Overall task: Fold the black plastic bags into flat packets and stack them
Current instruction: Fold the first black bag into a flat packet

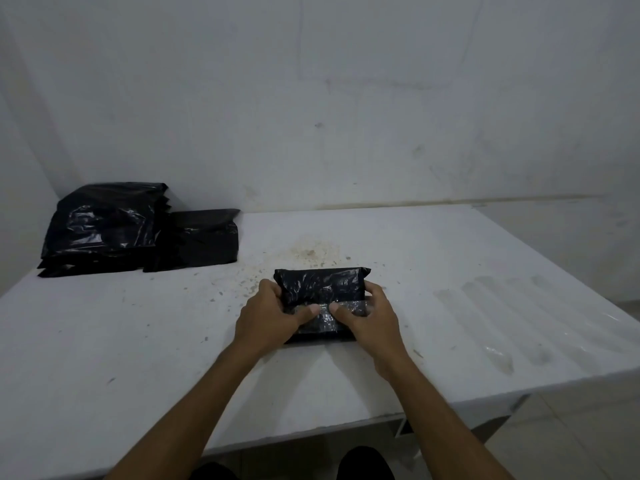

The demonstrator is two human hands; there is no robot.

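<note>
**Q:** On the white table (pixel 121 341), about mid-way across and close to the near edge, where's the bag sitting relative to the hands?

**A:** Right between them. The folded black bag (pixel 322 289) lies flat on the tabletop as a small rectangular packet. The left hand (pixel 268 318) grips its left end and the right hand (pixel 369 320) grips its right end, fingers curled around the short edges, both closed onto the plastic. The thumbs press down on the top face and nearly meet in the middle, over a shiny strip across the near half.

**Q:** And the rest of the bags?

**A:** Back-left corner, well apart from the hands. A taller stack of black packets (pixel 100 230) sits by the wall (pixel 346 98), with a lower stack (pixel 201 240) touching its right side. Can't tell how many are in either pile.
</note>
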